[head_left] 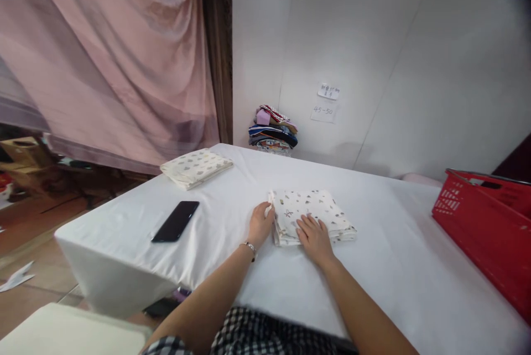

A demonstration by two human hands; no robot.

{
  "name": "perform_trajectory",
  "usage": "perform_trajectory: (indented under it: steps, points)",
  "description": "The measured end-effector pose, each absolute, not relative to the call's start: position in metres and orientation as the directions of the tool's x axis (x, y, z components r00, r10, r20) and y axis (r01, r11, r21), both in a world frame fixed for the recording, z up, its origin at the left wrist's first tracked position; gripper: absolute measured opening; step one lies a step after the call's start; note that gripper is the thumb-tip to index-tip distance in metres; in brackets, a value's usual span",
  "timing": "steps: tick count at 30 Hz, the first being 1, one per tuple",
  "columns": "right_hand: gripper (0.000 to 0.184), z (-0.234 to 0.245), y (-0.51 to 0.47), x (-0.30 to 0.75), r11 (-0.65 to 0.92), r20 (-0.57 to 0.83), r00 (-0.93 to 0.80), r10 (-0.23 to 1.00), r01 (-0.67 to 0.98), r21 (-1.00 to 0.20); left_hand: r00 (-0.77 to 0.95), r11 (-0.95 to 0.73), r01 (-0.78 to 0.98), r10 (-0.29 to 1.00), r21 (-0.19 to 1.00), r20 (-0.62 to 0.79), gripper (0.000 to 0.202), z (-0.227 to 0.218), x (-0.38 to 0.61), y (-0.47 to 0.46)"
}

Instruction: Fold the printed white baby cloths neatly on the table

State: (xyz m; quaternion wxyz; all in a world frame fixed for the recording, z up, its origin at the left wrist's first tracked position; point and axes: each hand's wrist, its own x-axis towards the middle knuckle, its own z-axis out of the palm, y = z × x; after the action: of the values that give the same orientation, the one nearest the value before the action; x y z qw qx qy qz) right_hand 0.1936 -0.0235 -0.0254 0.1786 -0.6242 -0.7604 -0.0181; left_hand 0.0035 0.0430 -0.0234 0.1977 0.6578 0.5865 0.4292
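A folded white cloth with small printed motifs [307,208] lies on the white-covered table in front of me. My left hand [262,223] is at the cloth's left edge, its fingers closed on a bit of that edge. My right hand [315,238] rests on top of the cloth near its front side, palm down with the fingers stretched out. Several layers show along the cloth's front and right edges.
A second folded patterned cloth [196,167] lies at the table's far left corner, with a black phone [176,221] in front of it. A red basket [485,233] stands at the right. Beyond the table is a stack of folded clothes [272,129] by the wall.
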Motion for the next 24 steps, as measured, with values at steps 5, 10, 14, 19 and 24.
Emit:
perform_trajectory:
  steps: [5,10,14,19,24]
  points:
    - [0.038,-0.029,-0.021,0.195,0.239,0.340,-0.156,0.927,0.946,-0.219,0.158,-0.410,0.711,0.885,0.572,0.439,0.040,-0.023,0.016,0.060]
    - [0.036,-0.029,-0.020,0.195,0.248,0.366,-0.155,0.917,0.943,-0.222,0.200,-0.378,0.690,0.919,0.618,0.339,0.037,-0.035,0.016,0.066]
    - [0.034,-0.027,-0.020,0.194,0.245,0.384,-0.146,0.912,0.944,-0.223,0.203,-0.391,0.661,0.915,0.641,0.349,0.036,-0.036,0.014,0.067]
    - [0.033,-0.026,-0.021,0.191,0.244,0.384,-0.118,0.916,0.923,-0.299,0.207,-0.394,0.651,0.915,0.649,0.347,0.036,-0.032,0.013,0.067]
    - [0.034,-0.025,-0.021,0.214,0.253,0.452,0.009,0.892,0.819,-0.515,0.222,-0.400,0.648,0.913,0.648,0.342,0.037,-0.032,0.012,0.068]
